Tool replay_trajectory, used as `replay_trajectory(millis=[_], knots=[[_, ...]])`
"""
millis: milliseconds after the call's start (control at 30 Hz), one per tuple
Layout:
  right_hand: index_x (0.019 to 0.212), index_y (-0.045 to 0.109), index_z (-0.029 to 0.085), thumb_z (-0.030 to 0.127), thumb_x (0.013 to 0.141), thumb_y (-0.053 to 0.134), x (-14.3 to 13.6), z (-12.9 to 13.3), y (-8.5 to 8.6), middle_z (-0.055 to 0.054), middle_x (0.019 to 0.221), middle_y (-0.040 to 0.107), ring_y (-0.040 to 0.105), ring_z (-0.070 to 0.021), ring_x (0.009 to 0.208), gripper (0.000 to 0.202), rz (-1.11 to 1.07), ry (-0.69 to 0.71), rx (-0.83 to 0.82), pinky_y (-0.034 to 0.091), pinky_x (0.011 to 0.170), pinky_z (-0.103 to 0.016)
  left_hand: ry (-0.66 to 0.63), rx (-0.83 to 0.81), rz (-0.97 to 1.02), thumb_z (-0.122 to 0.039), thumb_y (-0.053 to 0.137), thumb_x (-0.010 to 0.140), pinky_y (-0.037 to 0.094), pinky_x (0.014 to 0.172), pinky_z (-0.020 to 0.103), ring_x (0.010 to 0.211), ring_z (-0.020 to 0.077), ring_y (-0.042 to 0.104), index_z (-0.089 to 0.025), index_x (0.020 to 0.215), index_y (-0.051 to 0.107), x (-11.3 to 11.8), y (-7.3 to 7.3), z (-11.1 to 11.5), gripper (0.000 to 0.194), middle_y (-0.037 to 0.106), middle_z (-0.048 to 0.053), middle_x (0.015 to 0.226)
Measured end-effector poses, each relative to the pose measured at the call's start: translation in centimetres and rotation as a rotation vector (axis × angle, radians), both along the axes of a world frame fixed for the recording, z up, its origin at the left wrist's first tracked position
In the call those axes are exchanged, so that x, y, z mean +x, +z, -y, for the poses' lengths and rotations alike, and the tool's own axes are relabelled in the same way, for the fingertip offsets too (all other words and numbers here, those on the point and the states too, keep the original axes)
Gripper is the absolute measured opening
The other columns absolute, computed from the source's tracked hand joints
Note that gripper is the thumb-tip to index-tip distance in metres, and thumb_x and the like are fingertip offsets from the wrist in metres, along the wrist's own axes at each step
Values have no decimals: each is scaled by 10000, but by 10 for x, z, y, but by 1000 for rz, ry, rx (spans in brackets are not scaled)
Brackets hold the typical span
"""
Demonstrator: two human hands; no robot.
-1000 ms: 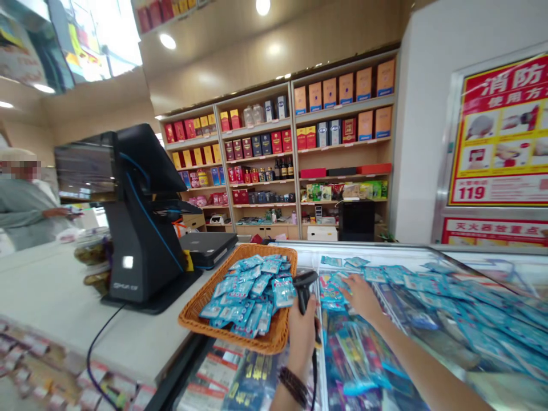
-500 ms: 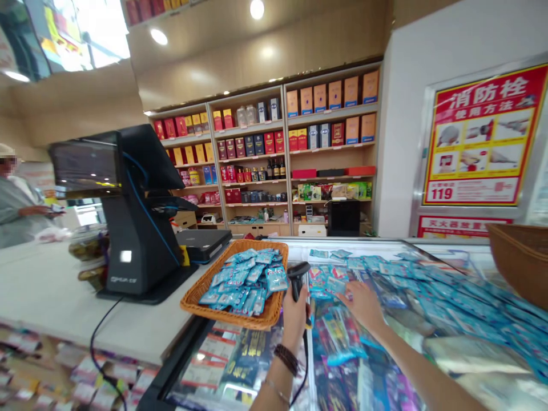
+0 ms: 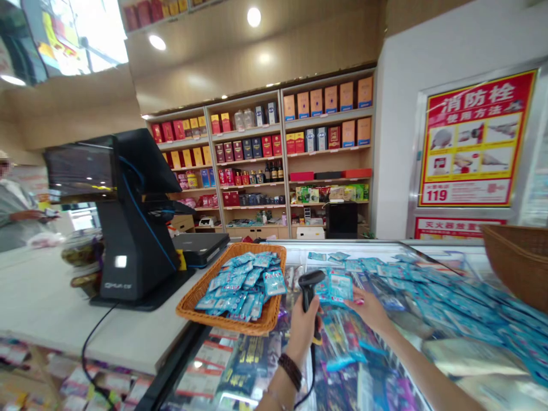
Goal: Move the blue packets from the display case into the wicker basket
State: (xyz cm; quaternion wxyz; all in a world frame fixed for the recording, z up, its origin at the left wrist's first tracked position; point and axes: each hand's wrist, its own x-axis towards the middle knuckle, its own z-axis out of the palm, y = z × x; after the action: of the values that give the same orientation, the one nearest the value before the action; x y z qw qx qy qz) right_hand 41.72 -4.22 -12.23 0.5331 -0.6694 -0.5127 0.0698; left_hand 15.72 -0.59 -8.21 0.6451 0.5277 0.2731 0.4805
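Note:
My left hand [image 3: 303, 322] is wrapped around the handle of a black barcode scanner [image 3: 311, 278], its head tilted toward the right. Just right of the scanner, my right hand [image 3: 368, 307] pinches the lower right edge of a small blue packet [image 3: 341, 287], which lies partly over other packets. To the left stands an orange wicker basket [image 3: 190, 301] heaped with similar blue packets [image 3: 246, 282]. Many more blue packets [image 3: 454, 302] spread across the glass counter [image 3: 295, 244] on the right. The scanner's cable hangs down past my left wrist.
A black checkout terminal [image 3: 137, 251] stands on the white counter [image 3: 38, 302] at left, with jars [image 3: 83, 257] behind it. A brown basket [image 3: 516, 260] sits at the far right. Boxed goods fill the back shelves [image 3: 280, 200]. Another person [image 3: 15, 205] is at far left.
The scanner has moved slightly right and down, closer to my right hand. My right hand has shifted right, and the packet at its fingers now shows its face more fully.

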Motion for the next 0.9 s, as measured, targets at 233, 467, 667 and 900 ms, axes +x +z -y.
replay_trajectory(millis=[233, 467, 667, 900], knots=[[753, 844, 341, 775, 720, 887, 16, 8, -5, -206, 1010, 993, 963, -544, 1049, 438, -171, -195, 16, 764, 981, -648, -122, 20, -62, -1099, 1020, 624, 346, 447, 260, 432, 94, 499, -271, 915, 662, 6, -5, 11, 947, 629, -76, 670], [750, 861, 329, 807, 770, 902, 4, 12, 1, -186, 952, 984, 969, -510, 1000, 480, -188, -232, 43, 763, 914, -573, -152, 61, -75, -1106, 997, 688, 339, 457, 253, 424, 95, 462, -283, 878, 626, 5, -3, 18, 922, 547, -104, 587], [766, 851, 334, 713, 781, 894, 1, 11, 2, -171, 930, 981, 973, -507, 1029, 381, -188, -265, 33, 748, 928, -558, -110, 60, -47, -1143, 977, 667, 330, 444, 257, 413, 103, 464, -266, 904, 680, 6, -2, 17, 955, 551, -98, 574], [765, 822, 342, 706, 763, 867, 1, 10, 0, -168, 914, 974, 968, -489, 967, 367, -183, -289, 34, 739, 919, -563, -126, 65, -22, -1117, 1000, 680, 327, 435, 257, 412, 104, 459, -266, 919, 690, 7, -3, 17, 936, 540, -103, 584]])
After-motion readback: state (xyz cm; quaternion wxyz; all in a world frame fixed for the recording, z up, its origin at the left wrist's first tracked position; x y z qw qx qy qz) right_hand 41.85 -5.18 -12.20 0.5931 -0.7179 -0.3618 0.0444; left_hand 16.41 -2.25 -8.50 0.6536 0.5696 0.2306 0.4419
